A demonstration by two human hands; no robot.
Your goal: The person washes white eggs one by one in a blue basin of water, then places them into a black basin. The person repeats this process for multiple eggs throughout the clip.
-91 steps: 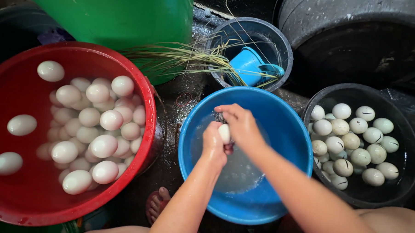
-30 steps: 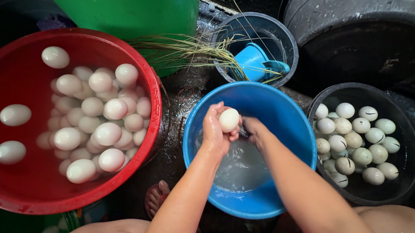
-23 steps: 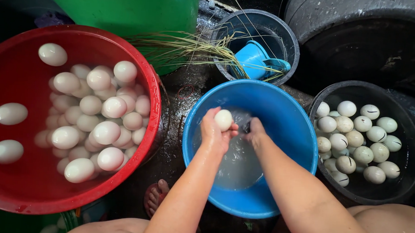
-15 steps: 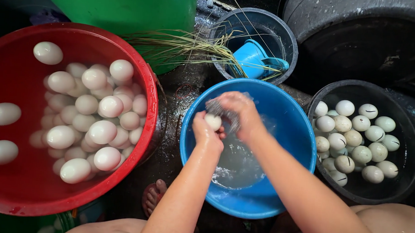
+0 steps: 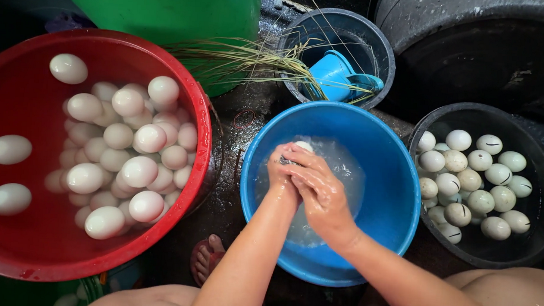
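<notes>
A white egg (image 5: 304,146) sits at frame centre over the blue basin (image 5: 391,193) of soapy water, barely peeking out. The left hand (image 5: 281,171) cups it; the right hand (image 5: 319,188) wraps over, fingers pressed together, apparently scrubbing. Left of frame, a red tub (image 5: 21,96) holds clean eggs in water; at right, a black bucket (image 5: 522,252) holds marked ones.
</notes>
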